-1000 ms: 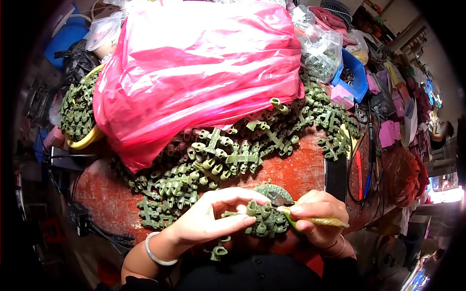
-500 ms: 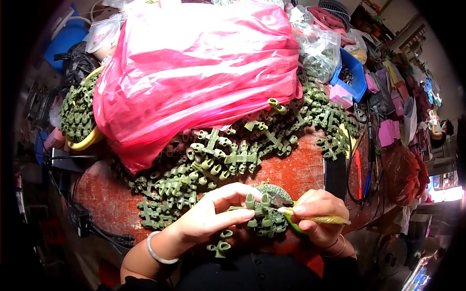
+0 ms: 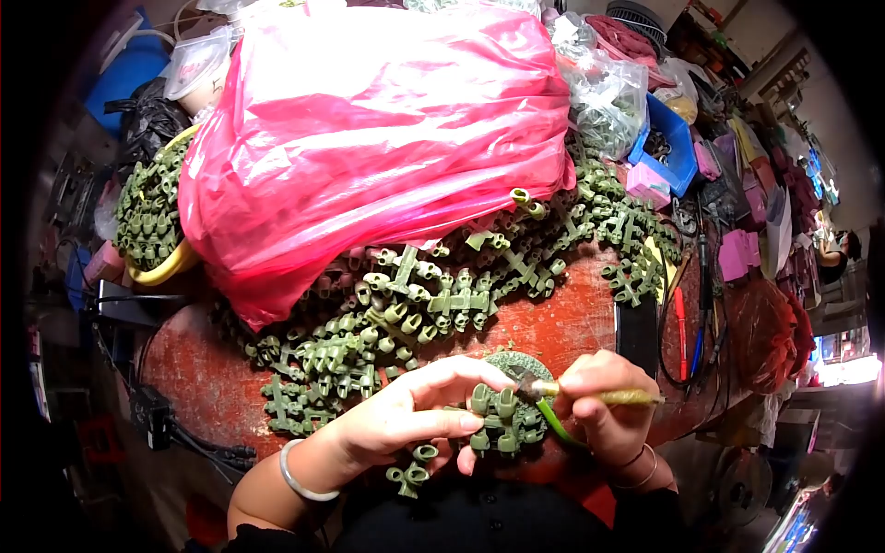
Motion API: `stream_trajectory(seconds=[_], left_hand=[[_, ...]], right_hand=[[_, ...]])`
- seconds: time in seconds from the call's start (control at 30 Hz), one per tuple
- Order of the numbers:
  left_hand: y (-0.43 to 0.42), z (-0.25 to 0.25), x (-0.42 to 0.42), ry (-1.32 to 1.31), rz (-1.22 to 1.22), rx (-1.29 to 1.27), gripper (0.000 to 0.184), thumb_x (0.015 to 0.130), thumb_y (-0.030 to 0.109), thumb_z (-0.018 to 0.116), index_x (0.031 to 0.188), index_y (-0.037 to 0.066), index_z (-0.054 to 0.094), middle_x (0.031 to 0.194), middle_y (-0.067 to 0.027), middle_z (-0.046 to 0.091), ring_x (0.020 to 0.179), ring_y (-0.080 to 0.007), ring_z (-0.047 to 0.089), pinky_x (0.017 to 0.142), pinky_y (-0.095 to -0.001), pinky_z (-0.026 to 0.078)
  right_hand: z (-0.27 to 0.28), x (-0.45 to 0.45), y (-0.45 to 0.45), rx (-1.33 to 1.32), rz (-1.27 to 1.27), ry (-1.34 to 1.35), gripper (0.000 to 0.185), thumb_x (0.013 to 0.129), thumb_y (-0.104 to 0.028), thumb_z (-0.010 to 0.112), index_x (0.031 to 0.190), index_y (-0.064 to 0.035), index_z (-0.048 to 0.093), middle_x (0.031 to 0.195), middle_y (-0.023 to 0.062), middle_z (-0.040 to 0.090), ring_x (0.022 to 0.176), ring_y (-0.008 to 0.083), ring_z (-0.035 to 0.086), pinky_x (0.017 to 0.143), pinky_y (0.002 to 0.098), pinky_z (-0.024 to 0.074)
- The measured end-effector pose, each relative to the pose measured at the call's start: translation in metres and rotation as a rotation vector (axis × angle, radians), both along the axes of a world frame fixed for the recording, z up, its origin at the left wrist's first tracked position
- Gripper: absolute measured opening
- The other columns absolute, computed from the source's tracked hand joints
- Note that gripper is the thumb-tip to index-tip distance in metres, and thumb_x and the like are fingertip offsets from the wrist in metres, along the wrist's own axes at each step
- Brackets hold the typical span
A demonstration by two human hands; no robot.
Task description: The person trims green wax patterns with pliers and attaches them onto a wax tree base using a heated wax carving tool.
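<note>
My left hand [image 3: 429, 405], with a pale bangle on its wrist, pinches a green cluster of ring-shaped pieces [image 3: 502, 419] on a central stem. A smaller green piece with round openings [image 3: 410, 472] hangs below that hand. In my right hand [image 3: 608, 401] is a brush-like tool [image 3: 627, 397] with a yellowish wrapped handle, held like a pen. Its dark tip is over a round dish of green crumbs [image 3: 514, 364], just behind the cluster; whether it touches them I cannot tell. A bright green strip [image 3: 560, 426] curves beneath the right hand.
Many similar green clusters [image 3: 350, 355] lie across the worn red table [image 3: 212, 369]. A large pink plastic bag [image 3: 378, 138] covers the back. More clusters fill a yellow-rimmed basket [image 3: 161, 269] at left. A blue bin [image 3: 678, 138], pens and cables lie at right.
The tool's tip has shifted from beside the cluster towards the crumb dish, and my right hand has risen slightly. The cluster in my left hand has turned and sits a little lower.
</note>
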State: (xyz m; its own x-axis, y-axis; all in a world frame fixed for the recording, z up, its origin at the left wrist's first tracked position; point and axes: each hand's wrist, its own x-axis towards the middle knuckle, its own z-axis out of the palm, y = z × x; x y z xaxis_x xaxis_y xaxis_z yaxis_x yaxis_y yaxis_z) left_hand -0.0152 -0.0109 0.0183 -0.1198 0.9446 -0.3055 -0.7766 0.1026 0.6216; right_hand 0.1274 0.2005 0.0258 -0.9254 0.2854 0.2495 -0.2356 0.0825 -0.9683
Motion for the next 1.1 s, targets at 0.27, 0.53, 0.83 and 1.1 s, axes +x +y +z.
stream_trajectory(seconds=[0.27, 0.53, 0.83, 1.1], left_hand=[[0.001, 0.005, -0.001, 0.028, 0.002, 0.004, 0.044, 0.094, 0.006, 0.060, 0.136, 0.003, 0.048, 0.097, -0.0163, 0.064, 0.070, -0.0216, 0.070, 0.042, -0.0222, 0.046], [0.002, 0.005, 0.000, 0.050, 0.008, -0.010, 0.044, 0.094, 0.005, 0.060, 0.137, 0.004, 0.049, 0.092, -0.0165, 0.066, 0.072, -0.0234, 0.071, 0.043, -0.0231, 0.046], [0.000, 0.009, -0.001, 0.019, -0.022, 0.030, 0.044, 0.094, 0.002, 0.059, 0.137, 0.003, 0.050, 0.092, -0.0165, 0.066, 0.070, -0.0251, 0.072, 0.044, -0.0236, 0.047], [0.002, -0.005, 0.007, 0.184, 0.080, -0.053, 0.035, 0.091, -0.001, 0.064, 0.126, 0.002, 0.057, 0.095, -0.0094, 0.066, 0.067, -0.0149, 0.068, 0.055, -0.0239, 0.055]], right_hand=[[-0.003, 0.000, 0.001, -0.084, 0.046, 0.025, 0.020, 0.089, -0.015, 0.074, 0.101, 0.0012, 0.071, 0.090, 0.0132, 0.072, 0.073, 0.0181, 0.066, 0.065, 0.0285, 0.0493], [-0.004, 0.004, 0.002, -0.165, 0.045, -0.066, 0.021, 0.090, -0.015, 0.073, 0.103, 0.0015, 0.071, 0.094, 0.0131, 0.072, 0.078, 0.0172, 0.067, 0.070, 0.0286, 0.0511], [-0.004, 0.001, -0.004, -0.379, 0.039, -0.059, 0.021, 0.093, -0.013, 0.070, 0.106, 0.0037, 0.069, 0.088, 0.0110, 0.068, 0.078, 0.0157, 0.068, 0.070, 0.0264, 0.0532], [-0.003, 0.002, -0.002, -0.045, 0.014, 0.019, 0.024, 0.091, -0.018, 0.072, 0.105, 0.0018, 0.070, 0.089, 0.0126, 0.069, 0.078, 0.0197, 0.066, 0.069, 0.0311, 0.0520]])
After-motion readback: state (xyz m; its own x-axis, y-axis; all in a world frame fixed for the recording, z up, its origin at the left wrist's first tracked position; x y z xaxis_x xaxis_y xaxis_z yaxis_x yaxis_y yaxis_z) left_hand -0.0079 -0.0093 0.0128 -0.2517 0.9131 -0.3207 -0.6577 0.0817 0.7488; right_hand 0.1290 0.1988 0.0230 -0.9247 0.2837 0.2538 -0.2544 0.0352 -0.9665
